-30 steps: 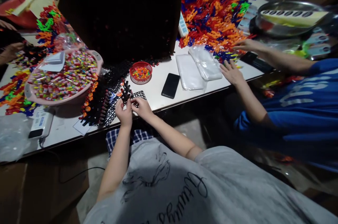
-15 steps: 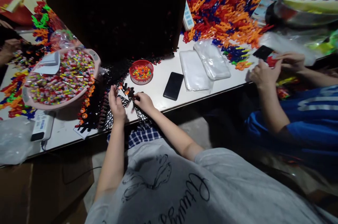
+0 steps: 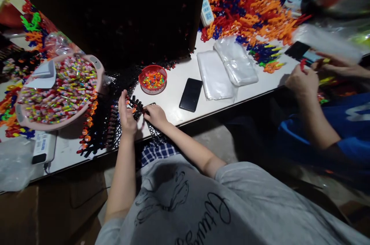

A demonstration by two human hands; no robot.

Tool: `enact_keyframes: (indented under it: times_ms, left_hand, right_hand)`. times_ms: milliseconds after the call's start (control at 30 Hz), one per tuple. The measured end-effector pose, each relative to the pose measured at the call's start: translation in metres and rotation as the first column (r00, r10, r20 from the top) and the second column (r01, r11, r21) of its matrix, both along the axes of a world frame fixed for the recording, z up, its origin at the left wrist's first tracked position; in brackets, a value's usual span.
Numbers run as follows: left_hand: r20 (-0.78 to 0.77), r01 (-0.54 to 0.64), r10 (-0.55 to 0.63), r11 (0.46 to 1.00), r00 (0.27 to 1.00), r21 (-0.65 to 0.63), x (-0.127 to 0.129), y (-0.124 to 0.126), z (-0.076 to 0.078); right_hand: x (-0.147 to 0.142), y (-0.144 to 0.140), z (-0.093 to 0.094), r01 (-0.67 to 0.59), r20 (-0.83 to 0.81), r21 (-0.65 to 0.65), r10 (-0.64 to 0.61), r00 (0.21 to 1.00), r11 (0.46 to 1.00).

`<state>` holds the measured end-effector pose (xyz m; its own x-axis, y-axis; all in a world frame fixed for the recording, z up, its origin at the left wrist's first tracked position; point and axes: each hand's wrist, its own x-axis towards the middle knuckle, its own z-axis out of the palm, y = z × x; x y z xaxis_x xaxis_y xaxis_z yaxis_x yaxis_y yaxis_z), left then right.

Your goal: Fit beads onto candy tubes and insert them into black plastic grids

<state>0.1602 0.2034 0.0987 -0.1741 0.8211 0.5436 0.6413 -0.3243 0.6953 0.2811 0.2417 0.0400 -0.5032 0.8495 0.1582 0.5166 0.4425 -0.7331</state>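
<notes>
A: White table [image 3: 185,73], near edge: left hand [image 3: 126,116] and right hand [image 3: 156,115] both pinch the small black toothed plastic strip [image 3: 137,104].

B: Risky. One tug could spill the round red mesh basket [image 3: 152,79].

White table [image 3: 179,116] carries phone [image 3: 190,94], red basket [image 3: 152,79].

Single head-worn view, looking forward and down.
The camera sits above the wearer's torso, close to the table [image 3: 185,83] edge; a co-worker's arm [image 3: 315,118] enters at right.
</notes>
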Motion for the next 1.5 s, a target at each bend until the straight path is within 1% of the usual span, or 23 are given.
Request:
enact_keyframes:
  times_ms: [200,333,433,567,700,767,967,1167,1367,1500]
  left_hand:
    - [-0.087,-0.005,0.003,1.000,0.996,-0.024,0.001,0.000,0.007]
    - [-0.079,-0.002,0.002,1.000,0.997,-0.011,0.004,-0.001,0.009]
    - [-0.054,-0.003,0.003,1.000,0.999,0.001,0.006,-0.002,0.009]
    - [-0.061,-0.038,0.037,0.999,0.997,-0.024,0.008,-0.004,0.010]
    - [-0.035,-0.068,0.068,0.998,0.997,-0.015,0.010,-0.004,0.011]
    - [-0.043,-0.079,0.078,0.997,0.996,-0.012,0.010,-0.002,0.013]
    - [-0.090,-0.064,0.065,0.998,0.994,0.018,0.011,0.002,0.016]
    - [-0.114,-0.112,0.109,0.994,0.987,-0.015,0.008,0.003,0.011]
    - [-0.108,-0.087,0.085,0.996,0.990,-0.013,0.006,0.003,0.010]
    - [-0.058,-0.061,0.059,0.998,0.997,-0.033,0.004,0.003,0.009]
  right_hand:
    - [0.000,-0.001,-0.005,-0.025,0.052,0.033,0.023,0.998,0.999]
    - [0.001,-0.001,-0.006,-0.030,0.039,0.051,0.028,0.999,0.998]
    - [0.003,-0.001,-0.002,-0.039,0.051,0.033,0.037,0.998,0.999]
    - [0.003,-0.001,0.007,-0.043,0.059,-0.003,0.043,0.997,0.999]
    - [0.002,0.000,0.010,-0.053,0.066,-0.015,0.054,0.996,0.998]
    - [0.001,0.001,0.008,-0.060,0.059,-0.008,0.061,0.996,0.998]
    - [-0.002,0.003,-0.002,-0.066,0.024,0.020,0.066,0.998,0.998]
    - [-0.003,0.006,-0.012,-0.071,-0.019,0.049,0.072,0.997,0.996]
    - [-0.007,0.007,-0.020,-0.076,-0.009,0.056,0.077,0.997,0.996]
    - [-0.009,0.007,-0.021,-0.072,0.000,0.074,0.073,0.997,0.995]
